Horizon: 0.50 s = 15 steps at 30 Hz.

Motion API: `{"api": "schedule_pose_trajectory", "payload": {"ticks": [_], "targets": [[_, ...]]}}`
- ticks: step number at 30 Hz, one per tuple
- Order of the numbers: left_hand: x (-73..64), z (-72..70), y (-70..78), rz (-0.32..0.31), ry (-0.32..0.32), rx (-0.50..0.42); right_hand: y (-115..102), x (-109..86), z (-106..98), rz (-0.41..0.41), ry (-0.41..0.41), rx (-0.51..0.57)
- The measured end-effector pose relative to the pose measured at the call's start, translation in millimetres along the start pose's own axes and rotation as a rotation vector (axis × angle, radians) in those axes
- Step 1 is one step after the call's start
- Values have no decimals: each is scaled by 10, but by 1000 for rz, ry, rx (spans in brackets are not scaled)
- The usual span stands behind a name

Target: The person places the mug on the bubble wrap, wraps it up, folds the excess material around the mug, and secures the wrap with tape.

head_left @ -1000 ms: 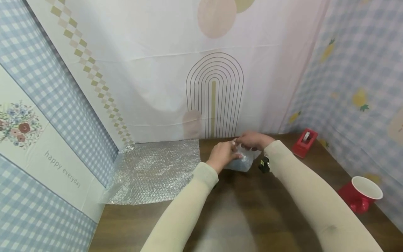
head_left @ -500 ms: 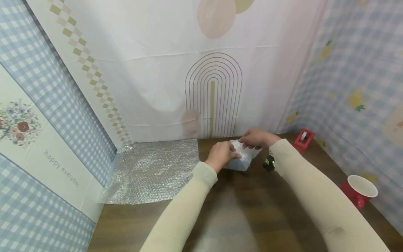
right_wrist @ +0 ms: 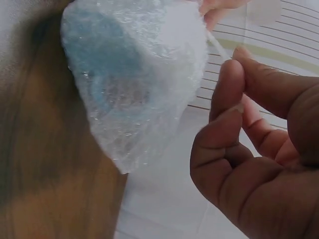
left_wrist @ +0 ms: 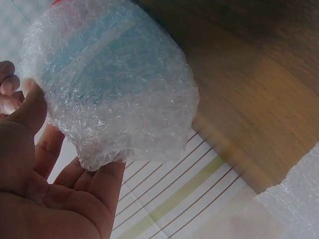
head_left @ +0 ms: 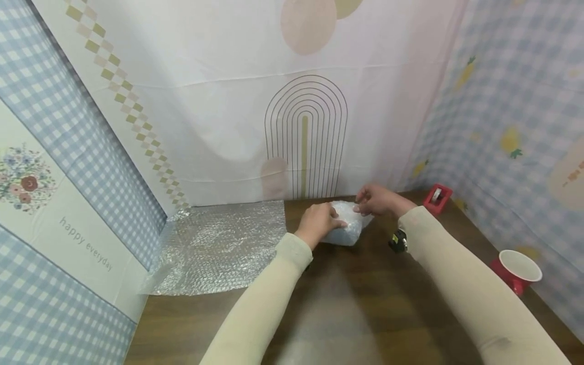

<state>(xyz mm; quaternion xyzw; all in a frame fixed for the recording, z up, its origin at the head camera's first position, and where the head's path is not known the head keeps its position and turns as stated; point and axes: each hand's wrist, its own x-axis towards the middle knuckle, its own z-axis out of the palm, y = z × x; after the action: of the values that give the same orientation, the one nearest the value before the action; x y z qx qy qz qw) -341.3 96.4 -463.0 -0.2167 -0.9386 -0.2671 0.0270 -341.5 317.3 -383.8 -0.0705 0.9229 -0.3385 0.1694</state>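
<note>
A bundle of bubble wrap (head_left: 343, 232) sits at the back of the table, with something blue showing through the clear layers. Its contents are too veiled to name, though a ring-like blue outline shows in the right wrist view. My left hand (head_left: 317, 222) grips the bundle's left side, thumb on top and fingers beneath. At the far right side of the bundle, my right hand (head_left: 379, 201) pinches a thin whitish strip (right_wrist: 218, 46) between thumb and forefinger. That strip runs toward the bundle; whether it is tape or a wrap edge, I cannot tell.
Left of the bundle, a flat sheet of bubble wrap (head_left: 223, 248) covers the back left of the wooden table (head_left: 337, 324). A red tape dispenser (head_left: 437, 198) stands at the back right. Nearer on the right edge is a red mug (head_left: 519, 267) with a white inside. Patterned cloth hangs around.
My right hand has drawn away to the right from my left hand, baring more of the bundle's top. The left hand keeps its grip. The head view has turned slightly right.
</note>
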Motion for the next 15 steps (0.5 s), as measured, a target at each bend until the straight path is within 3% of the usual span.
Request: {"api": "schedule_pose_trajectory", "payload": {"ticks": [9, 15], "targets": [[21, -24, 11, 10, 9, 12, 271, 32, 116, -6, 44, -8], [11, -5, 13, 1, 3, 23, 494, 58, 255, 1, 40, 105]]}}
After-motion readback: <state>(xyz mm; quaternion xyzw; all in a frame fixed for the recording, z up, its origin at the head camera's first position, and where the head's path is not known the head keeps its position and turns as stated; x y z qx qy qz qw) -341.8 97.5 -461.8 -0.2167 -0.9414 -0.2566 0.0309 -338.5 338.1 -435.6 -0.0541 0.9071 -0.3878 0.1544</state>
